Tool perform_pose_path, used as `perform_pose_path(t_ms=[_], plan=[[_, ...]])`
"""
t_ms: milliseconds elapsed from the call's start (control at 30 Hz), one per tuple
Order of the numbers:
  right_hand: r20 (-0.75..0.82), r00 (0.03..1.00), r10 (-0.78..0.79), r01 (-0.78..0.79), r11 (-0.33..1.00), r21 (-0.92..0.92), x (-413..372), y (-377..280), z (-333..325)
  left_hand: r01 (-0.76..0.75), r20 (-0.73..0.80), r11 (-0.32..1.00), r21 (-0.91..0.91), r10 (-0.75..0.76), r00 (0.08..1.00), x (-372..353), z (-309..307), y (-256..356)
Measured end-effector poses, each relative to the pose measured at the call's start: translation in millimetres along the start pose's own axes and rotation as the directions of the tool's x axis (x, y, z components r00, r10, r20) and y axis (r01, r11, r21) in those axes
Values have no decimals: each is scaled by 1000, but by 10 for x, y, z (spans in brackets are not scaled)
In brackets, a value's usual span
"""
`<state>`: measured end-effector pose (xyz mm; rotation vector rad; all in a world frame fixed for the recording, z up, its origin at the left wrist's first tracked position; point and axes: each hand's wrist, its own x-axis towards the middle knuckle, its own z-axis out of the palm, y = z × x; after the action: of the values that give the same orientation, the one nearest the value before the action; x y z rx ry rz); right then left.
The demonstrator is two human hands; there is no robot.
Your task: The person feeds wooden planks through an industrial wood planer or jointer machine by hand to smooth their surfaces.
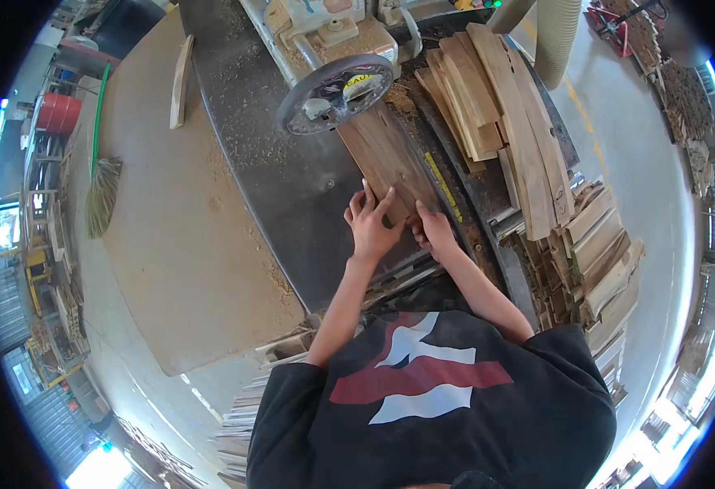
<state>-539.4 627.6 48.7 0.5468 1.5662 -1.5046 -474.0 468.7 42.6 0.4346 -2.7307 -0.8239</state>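
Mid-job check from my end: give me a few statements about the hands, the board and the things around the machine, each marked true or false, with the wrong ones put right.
1. The left hand and right hand both touch the dark board. True.
2. The yellow scale lies to the left of the dark board. False: the yellow scale is on its right.
3. The handwheel is farther from the person than both hands. True.
4. The broom is to the right of the machine. False: the broom is off to the left.
5. Both hands are gloved. False: both are bare.
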Motion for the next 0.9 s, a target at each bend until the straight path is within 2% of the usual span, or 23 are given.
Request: perform_pose_path(t_ms=[33,100,233,300,333,367,400,433,500,533,600,633,700,733,800,833,867,900], plan=[[3,1000,8,-8,1000,-15,92,-69,121,-7,-27,1000,-11,7,1000,129,1,-82],[-65,992,-107,110,993,36,227,-188,314,-8,-45,1000,20,9,999,247,-14,-160],[-47,996,-79,82,994,68,486,-446,494,-4,-67,1000,-7,4,998,605,-34,-388],[-45,991,-123,124,992,34,707,-598,621,3,-97,1000,-18,-5,995,763,-44,-471],[-46,991,-124,125,992,26,761,-625,707,32,-110,997,-67,-39,993,817,-59,-506],[-102,974,-201,202,979,6,801,-628,811,59,-120,992,-116,-73,990,855,-67,-521],[-156,948,-278,279,960,-16,811,-653,886,138,-145,972,-188,-167,975,870,-24,-536],[-160,947,-280,280,960,-20,821,-707,916,137,-146,971,-194,-167,975,889,24,-542],[-120,965,-233,232,973,-20,847,-828,950,202,-286,951,-233,-265,921,972,81,-549],[-122,963,-239,238,971,-24,830,-847,951,198,-290,951,-238,-265,920,1009,82,-556],[-122,962,-245,235,968,-88,790,-877,961,283,-396,921,-267,-373,839,1112,48,-577],[-118,959,-257,247,964,-97,798,-819,949,279,-407,920,-274,-374,833,1185,-2,-568],[-3,814,-580,539,759,-365,755,-583,905,420,-314,894,-155,-447,837,1295,-89,-572],[13,813,-582,544,751,-376,735,-492,887,429,-325,888,-164,-460,826,1334,-95,-591],[261,540,-801,759,328,-562,669,-269,864,269,-499,960,-71,-268,824,1356,-97,-637],[315,485,-816,760,215,-614,654,-182,858,293,-513,954,-64,-283,811,1320,-90,-673],[379,419,-825,759,89,-645,668,-154,859,263,-398,964,-49,-260,880,1308,-100,-709],[388,411,-825,757,71,-650,641,-180,890,233,-285,972,-36,-233,930,1320,-154,-820]])
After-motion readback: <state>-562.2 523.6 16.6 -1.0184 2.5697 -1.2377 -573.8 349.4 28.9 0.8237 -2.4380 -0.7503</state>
